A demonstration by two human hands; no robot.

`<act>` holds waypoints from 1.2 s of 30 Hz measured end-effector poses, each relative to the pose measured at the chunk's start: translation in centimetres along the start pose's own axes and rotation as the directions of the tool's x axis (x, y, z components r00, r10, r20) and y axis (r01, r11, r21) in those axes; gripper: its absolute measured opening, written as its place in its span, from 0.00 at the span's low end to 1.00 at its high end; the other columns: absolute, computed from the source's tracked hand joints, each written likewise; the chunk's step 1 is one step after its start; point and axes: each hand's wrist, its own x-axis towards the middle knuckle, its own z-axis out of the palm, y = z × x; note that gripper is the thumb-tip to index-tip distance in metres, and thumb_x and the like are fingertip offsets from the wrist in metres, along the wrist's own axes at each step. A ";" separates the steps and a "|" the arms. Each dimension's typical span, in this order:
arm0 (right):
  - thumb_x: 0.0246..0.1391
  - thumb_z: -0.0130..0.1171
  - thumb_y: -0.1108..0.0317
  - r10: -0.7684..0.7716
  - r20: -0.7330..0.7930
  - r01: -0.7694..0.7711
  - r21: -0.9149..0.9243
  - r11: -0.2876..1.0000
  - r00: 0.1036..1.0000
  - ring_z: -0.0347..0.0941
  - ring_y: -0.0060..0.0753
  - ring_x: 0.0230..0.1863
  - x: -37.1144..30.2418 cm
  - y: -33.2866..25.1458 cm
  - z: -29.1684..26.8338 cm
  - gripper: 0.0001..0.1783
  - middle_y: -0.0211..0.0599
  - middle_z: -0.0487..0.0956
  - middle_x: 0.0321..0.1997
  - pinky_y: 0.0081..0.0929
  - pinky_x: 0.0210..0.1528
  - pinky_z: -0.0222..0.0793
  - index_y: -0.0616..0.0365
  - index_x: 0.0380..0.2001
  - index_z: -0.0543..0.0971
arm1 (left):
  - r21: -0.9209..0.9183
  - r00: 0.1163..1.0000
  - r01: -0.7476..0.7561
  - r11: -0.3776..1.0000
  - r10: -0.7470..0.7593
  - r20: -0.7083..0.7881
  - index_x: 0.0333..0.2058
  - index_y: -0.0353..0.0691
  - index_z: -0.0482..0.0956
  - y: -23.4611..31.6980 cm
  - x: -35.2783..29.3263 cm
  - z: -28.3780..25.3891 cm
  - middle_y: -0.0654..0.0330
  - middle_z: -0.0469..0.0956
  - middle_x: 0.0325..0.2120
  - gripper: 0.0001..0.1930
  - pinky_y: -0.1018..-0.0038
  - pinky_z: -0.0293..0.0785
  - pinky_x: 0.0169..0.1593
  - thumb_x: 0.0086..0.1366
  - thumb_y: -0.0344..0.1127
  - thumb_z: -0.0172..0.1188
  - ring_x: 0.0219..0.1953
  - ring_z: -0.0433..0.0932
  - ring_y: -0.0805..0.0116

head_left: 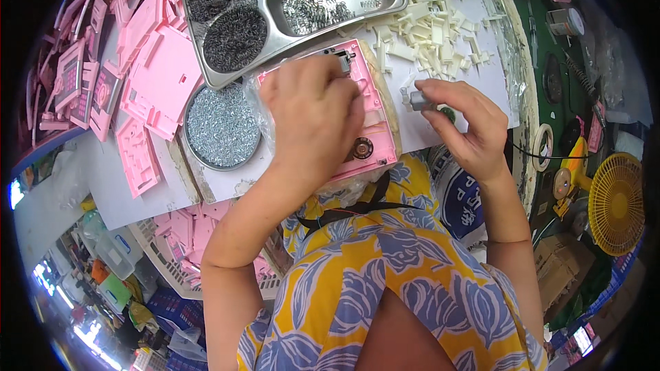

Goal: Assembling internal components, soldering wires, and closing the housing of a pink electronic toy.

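A pink plastic housing (374, 99) lies in front of me, with a round dark part (362, 148) set in its lower right and a black-and-grey part (342, 59) at its top edge. Curled over the housing is my left hand (313, 113), slightly blurred. Its fingertips are bent down near the top part, and whatever they grip is hidden. Right of the housing, my right hand (474, 120) pinches a small grey cylindrical part (420, 101) between thumb and forefinger, above the white work surface.
A metal tray (395, 3) of dark springs stands at the back. Left of the housing is a round dish (223, 127) of small silvery pieces. White plastic clips (440, 31) lie back right, pink panels (161, 72) far left. A basket (155, 251) sits below; a yellow fan (615, 196) is at right.
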 end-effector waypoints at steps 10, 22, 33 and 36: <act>0.48 0.70 0.70 -0.093 0.251 0.142 -0.186 0.972 0.964 0.56 0.60 0.72 4.7 1.2 3.4 0.14 0.42 0.72 0.68 0.51 0.70 0.58 0.53 0.40 0.81 | -0.223 0.942 0.184 0.957 -0.236 -0.238 0.30 0.42 0.79 -2.2 -4.4 -0.1 0.57 0.75 0.43 0.08 0.63 0.61 0.51 0.51 0.28 0.69 0.44 0.69 0.58; 0.44 0.72 0.68 -0.035 0.295 0.136 -0.330 0.934 0.955 0.57 0.61 0.71 5.5 0.7 4.1 0.14 0.42 0.72 0.67 0.52 0.69 0.60 0.54 0.36 0.82 | -0.261 0.951 0.126 0.957 -0.191 -0.243 0.28 0.43 0.79 -2.2 -3.8 -0.2 0.60 0.76 0.41 0.09 0.62 0.61 0.48 0.49 0.29 0.70 0.41 0.70 0.58; 0.39 0.73 0.68 -0.193 0.210 0.254 -0.319 0.913 0.959 0.62 0.62 0.67 5.7 -1.7 6.9 0.11 0.42 0.76 0.61 0.52 0.64 0.63 0.56 0.29 0.83 | -0.533 0.945 0.183 0.826 -0.297 -0.136 0.34 0.39 0.81 -3.2 -2.8 -1.0 0.57 0.76 0.39 0.08 0.64 0.67 0.51 0.55 0.27 0.68 0.44 0.73 0.56; 0.39 0.72 0.68 -0.218 0.164 0.259 -0.306 0.916 0.962 0.68 0.54 0.60 4.6 -1.6 6.8 0.11 0.39 0.80 0.55 0.49 0.59 0.66 0.55 0.30 0.84 | -0.529 0.968 0.170 0.831 -0.242 -0.069 0.39 0.41 0.82 -3.9 -3.1 -1.7 0.58 0.76 0.40 0.13 0.64 0.67 0.51 0.53 0.28 0.67 0.44 0.75 0.58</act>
